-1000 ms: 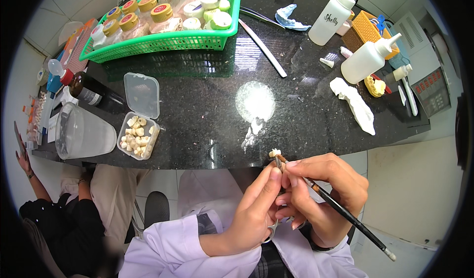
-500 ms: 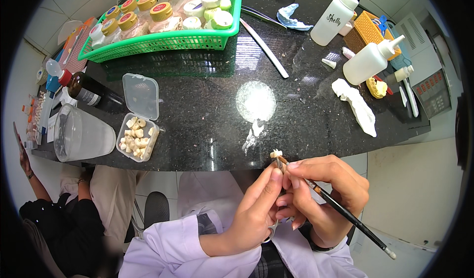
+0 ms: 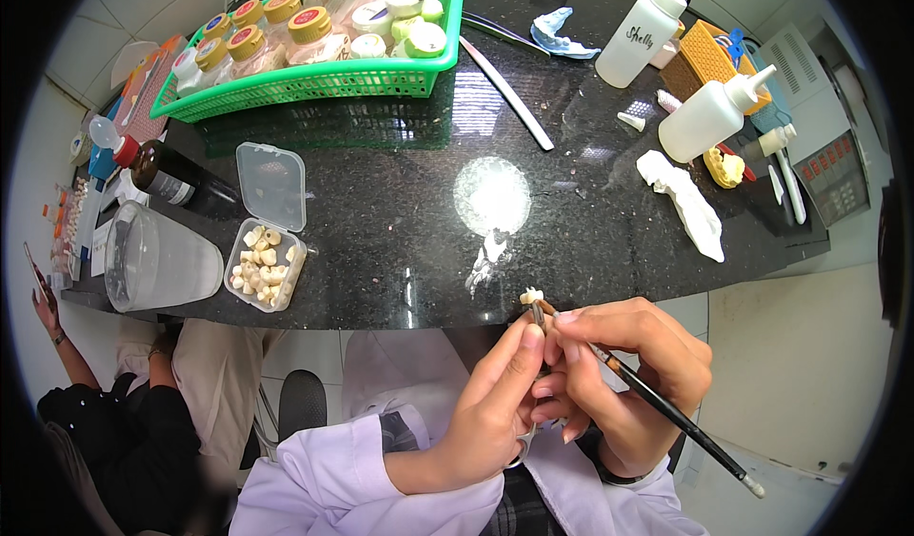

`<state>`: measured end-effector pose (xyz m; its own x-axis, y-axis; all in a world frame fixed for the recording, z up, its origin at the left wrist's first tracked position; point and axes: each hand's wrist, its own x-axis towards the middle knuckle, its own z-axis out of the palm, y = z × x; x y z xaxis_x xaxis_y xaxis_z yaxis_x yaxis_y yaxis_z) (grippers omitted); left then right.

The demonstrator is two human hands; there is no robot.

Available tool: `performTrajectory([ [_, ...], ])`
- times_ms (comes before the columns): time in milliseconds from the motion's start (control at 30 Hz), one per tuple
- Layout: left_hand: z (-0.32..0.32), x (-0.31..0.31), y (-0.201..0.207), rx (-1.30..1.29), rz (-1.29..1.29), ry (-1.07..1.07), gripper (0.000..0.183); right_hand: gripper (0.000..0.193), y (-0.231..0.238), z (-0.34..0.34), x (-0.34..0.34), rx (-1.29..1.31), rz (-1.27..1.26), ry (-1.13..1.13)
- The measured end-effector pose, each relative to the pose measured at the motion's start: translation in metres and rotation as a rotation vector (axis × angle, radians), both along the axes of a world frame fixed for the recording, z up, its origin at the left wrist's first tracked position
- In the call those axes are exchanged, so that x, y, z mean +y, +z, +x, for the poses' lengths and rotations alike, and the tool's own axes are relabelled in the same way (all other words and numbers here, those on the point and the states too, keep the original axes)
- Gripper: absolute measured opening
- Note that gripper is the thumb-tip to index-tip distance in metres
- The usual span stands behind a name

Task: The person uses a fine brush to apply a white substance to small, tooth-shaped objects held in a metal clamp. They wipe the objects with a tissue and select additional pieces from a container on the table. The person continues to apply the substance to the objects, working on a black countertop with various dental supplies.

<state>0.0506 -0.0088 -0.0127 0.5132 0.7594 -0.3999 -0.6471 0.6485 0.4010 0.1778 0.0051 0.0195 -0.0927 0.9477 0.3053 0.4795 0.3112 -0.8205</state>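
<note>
Close to the table's front edge, my left hand is closed around a metal hemostat; a ring handle shows below the fingers. At the hemostat's tip sits a small cream-white dental crown. My right hand pinches a slim brush with a black handle, its brown tip touching or almost touching the crown. The two hands meet, the right fingers curled against the left. To the left, a clear plastic box with its lid raised holds several tooth-shaped pieces.
A green basket of jars stands at the back left. Nearer are a water tub and a brown bottle. Squeeze bottles, a crumpled tissue and a yellow dental model lie right. Another person sits left.
My hands, the brush and the crown hold almost the same place. At the far left, the other person's raised hand has shifted slightly.
</note>
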Motion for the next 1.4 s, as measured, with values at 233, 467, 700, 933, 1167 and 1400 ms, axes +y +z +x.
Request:
performTrajectory([
  [233,-0.001,-0.002,-0.003,-0.003,0.018,-0.018,0.035,0.017,-0.001,0.001,-0.001,-0.012,0.020,-0.005],
  [467,-0.002,-0.001,-0.006,-0.024,0.080,-0.024,0.033,0.021,-0.001,0.003,-0.006,0.063,0.005,-0.015],
  [700,0.005,-0.004,-0.014,0.121,0.255,0.016,0.031,0.022,-0.021,-0.001,-0.014,0.432,0.211,-0.002],
  [933,0.002,-0.015,-0.025,0.178,0.429,0.009,0.035,0.020,-0.015,0.000,-0.023,0.322,0.179,0.016],
  [1167,0.008,-0.017,-0.022,0.169,0.520,0.077,0.029,0.021,-0.010,0.005,-0.028,0.295,0.159,0.083],
  [1400,0.003,-0.019,-0.023,0.180,0.560,0.061,0.036,0.021,-0.008,0.003,-0.027,0.287,0.186,0.087],
])
